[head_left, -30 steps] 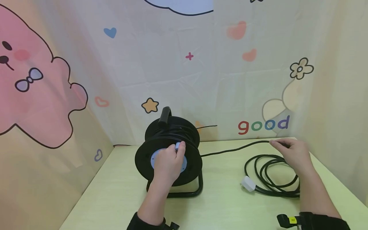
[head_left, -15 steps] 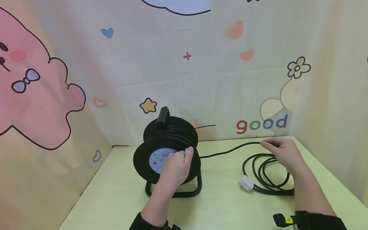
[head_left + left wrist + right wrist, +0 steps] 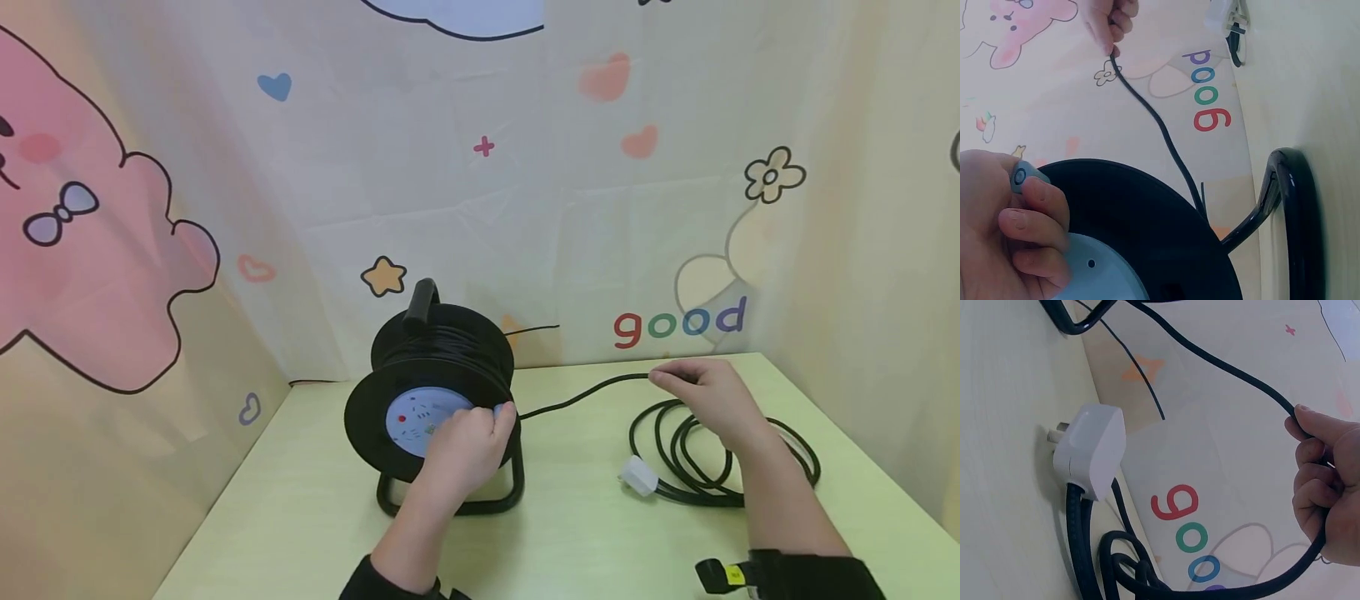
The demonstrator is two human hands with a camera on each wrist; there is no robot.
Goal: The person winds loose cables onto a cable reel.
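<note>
A black cable reel (image 3: 367,417) stands on the table, its pale blue socket face (image 3: 411,417) toward me. My left hand (image 3: 467,446) grips the crank knob (image 3: 1021,177) near the right edge of the front disc, fingers curled round it. From the reel's right side a black cable (image 3: 585,397) runs up to my right hand (image 3: 708,400), which pinches it between thumb and forefinger. In the right wrist view the same cable passes through the curled fingers and drops to loose coils (image 3: 1105,562) on the table. A white plug (image 3: 1091,450) with metal pins lies beside them.
The reel rests on a bent black tube stand (image 3: 495,506) and has a carry handle (image 3: 422,308) on top. The pale table (image 3: 300,517) meets a printed cloth backdrop (image 3: 450,200) at the back. A thin dark line (image 3: 532,330) shows on the cloth behind the reel.
My left hand has carried the knob right and downward round the disc, uncovering more of the blue face. With the cable held, my right hand has moved left toward the reel.
</note>
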